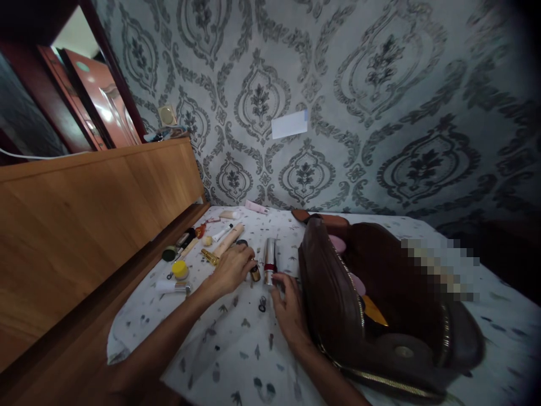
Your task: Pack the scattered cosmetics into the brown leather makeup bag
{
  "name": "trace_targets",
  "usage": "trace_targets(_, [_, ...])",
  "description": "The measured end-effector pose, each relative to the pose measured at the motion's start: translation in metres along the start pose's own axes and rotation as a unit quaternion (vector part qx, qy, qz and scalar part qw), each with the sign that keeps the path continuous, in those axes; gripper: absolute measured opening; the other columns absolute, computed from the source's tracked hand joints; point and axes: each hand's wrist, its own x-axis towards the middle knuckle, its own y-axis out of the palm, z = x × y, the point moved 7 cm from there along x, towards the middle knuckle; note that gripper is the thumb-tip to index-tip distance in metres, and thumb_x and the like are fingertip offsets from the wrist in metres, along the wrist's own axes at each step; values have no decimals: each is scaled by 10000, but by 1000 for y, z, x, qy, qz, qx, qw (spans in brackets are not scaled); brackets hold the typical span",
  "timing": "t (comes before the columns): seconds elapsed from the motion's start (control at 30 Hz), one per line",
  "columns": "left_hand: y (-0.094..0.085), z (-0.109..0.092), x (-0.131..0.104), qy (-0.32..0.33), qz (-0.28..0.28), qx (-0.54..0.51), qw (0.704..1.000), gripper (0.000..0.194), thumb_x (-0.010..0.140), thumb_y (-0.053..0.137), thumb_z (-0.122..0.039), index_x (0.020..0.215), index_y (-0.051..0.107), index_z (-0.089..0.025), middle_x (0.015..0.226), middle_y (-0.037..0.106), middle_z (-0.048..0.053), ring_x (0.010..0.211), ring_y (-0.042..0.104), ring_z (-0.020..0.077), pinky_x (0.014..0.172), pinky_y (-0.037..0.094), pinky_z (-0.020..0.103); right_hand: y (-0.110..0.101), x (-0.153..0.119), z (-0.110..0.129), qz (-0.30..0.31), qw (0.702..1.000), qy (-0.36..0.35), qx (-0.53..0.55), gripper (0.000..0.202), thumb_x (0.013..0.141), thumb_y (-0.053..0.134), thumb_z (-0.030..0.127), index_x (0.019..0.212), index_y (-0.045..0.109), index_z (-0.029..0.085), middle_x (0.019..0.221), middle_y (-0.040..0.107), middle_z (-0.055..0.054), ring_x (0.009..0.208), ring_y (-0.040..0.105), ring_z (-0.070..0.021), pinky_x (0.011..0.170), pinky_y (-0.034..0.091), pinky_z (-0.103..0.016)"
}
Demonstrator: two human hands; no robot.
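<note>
My left hand (231,269) is closed over a small black-and-gold cosmetic container (254,274), its fingers curled round it and hiding part of it. Just to the right, a shiny silver cosmetic tube (270,254) with a dark red band touches the fingertips of my right hand (289,307). Thumb and forefinger meet the tube's near end. A small dark ring-shaped item (262,304) lies on the patterned sheet below the tube. Beside my right hand stands a brown handbag (333,293), unzipped, with pink and yellow things inside.
Left of my left hand lie a yellow-lidded jar (180,270), a white tube (167,287), a gold tube (209,257) and a long beige tube (229,240). A pink tube (256,207) lies near the wall. The wooden board (105,208) borders the left side.
</note>
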Motion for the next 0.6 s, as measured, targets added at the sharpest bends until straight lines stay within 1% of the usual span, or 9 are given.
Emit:
trace_targets(0.1, [8,-5,-1,11,25,39,999,194,973,438,-309,957,593,-193,981,639,62,966,601,214,820,459,320,1,0,0,3,1000,-5,0,234,812,486,278,1012,587,211,1050,617,-99,1019,569,-258,930,450,-446])
trace_targets(0.2, [11,-7,-1,17,31,58,998,189,970,455,-320,951,598,-199,972,643,57,963,601,208,824,457,310,2,-1,0,7,1000,-11,-7,273,827,476,300,1050,601,204,1118,612,-112,1077,561,-268,962,434,-466])
trace_targets(0.27, [11,-6,-2,24,23,45,998,191,956,488,-345,994,603,-198,978,654,62,967,606,218,821,461,316,4,-1,1,17,1000,-17,-14,293,841,469,305,1079,606,204,1152,609,-116,1108,558,-270,975,429,-471])
trace_targets(0.33, [8,-4,-3,32,7,12,999,232,936,525,-380,1048,608,-195,986,670,72,970,616,232,826,467,331,5,-1,1,26,999,-21,-17,298,851,466,307,1094,606,205,1173,607,-119,1125,557,-269,976,434,-468])
trace_targets(0.4, [3,4,-2,27,-9,-23,999,257,924,542,-391,1081,620,-203,1004,686,76,979,626,231,846,470,332,5,-2,-1,29,999,-18,-18,295,855,469,312,1092,608,206,1179,606,-121,1126,558,-270,967,445,-466])
trace_targets(0.47, [-3,25,0,-15,-7,-29,999,240,927,533,-379,1082,640,-231,1033,698,58,990,631,206,862,467,300,4,-2,-2,22,999,-15,-20,291,854,470,321,1082,611,207,1181,603,-123,1123,559,-273,960,452,-469])
trace_targets(0.5, [-7,41,2,-50,-1,-18,999,233,935,515,-367,1084,647,-244,1049,702,46,995,632,191,863,464,280,4,-2,-2,19,999,-15,-22,291,853,470,324,1078,612,208,1174,604,-123,1117,561,-273,960,453,-471])
trace_targets(0.53, [-12,61,4,-91,6,-1,996,235,945,493,-355,1086,651,-252,1060,704,38,988,635,179,853,463,263,3,-2,-2,15,999,-16,-24,289,851,470,326,1073,613,208,1166,606,-124,1111,563,-273,962,452,-473])
trace_targets(0.6, [-25,107,6,-167,5,37,985,277,974,413,-307,1086,649,-216,1044,706,80,968,641,197,831,470,287,3,-2,-1,9,999,-18,-28,283,854,467,325,1066,612,206,1152,608,-125,1103,565,-271,965,452,-475])
